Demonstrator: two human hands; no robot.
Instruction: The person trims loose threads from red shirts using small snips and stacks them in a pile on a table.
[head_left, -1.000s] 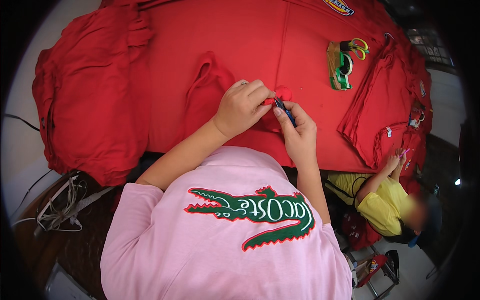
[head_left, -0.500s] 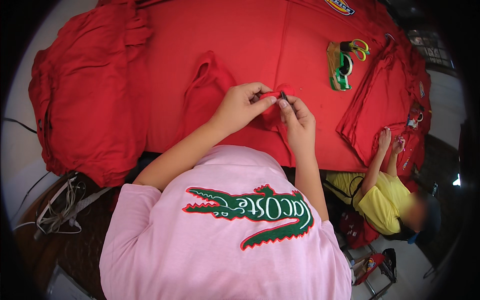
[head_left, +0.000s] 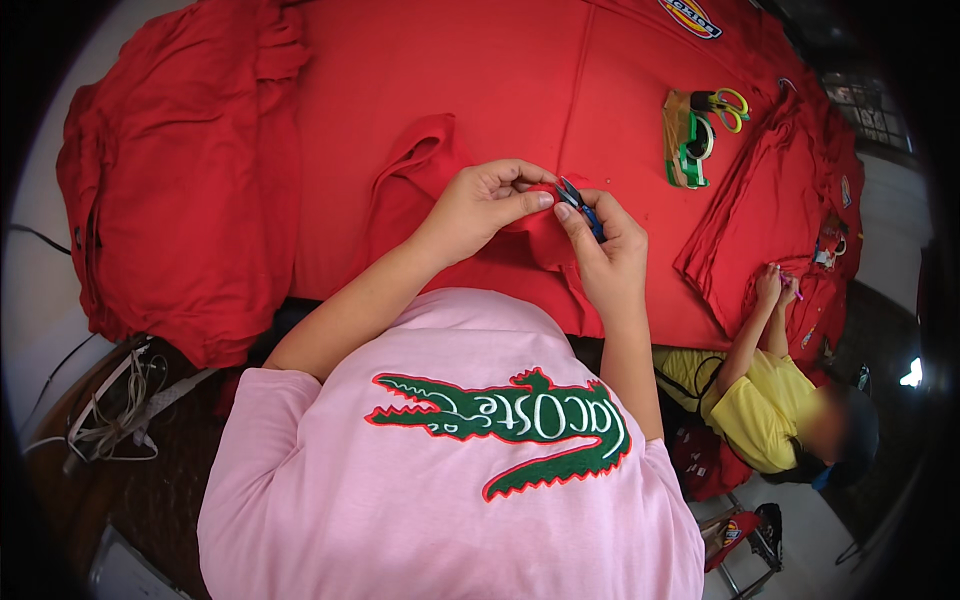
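A red garment (head_left: 412, 185) lies loosely folded in front of me, and my left hand (head_left: 475, 210) pinches a bit of its fabric between thumb and fingers. Small thread snips (head_left: 582, 208) with a blue handle are in my right hand (head_left: 612, 245), fingers closed round them. Their pointed blades face up and to the left, close beside the fabric at my left fingertips. Whether the blades touch the cloth I cannot tell. More of the red fabric hangs down below my hands toward the table's near edge.
A tall pile of red garments (head_left: 185, 180) is on the left. Yellow-handled scissors (head_left: 728, 108) and a green tape dispenser (head_left: 688, 165) sit at the right. Beyond, a co-worker in a yellow shirt (head_left: 765, 405) handles red cloth. Cables (head_left: 122, 405) lie at lower left.
My right hand has moved slightly right, and the snips have turned so that their blades and blue handle show. The co-worker's hands have come together.
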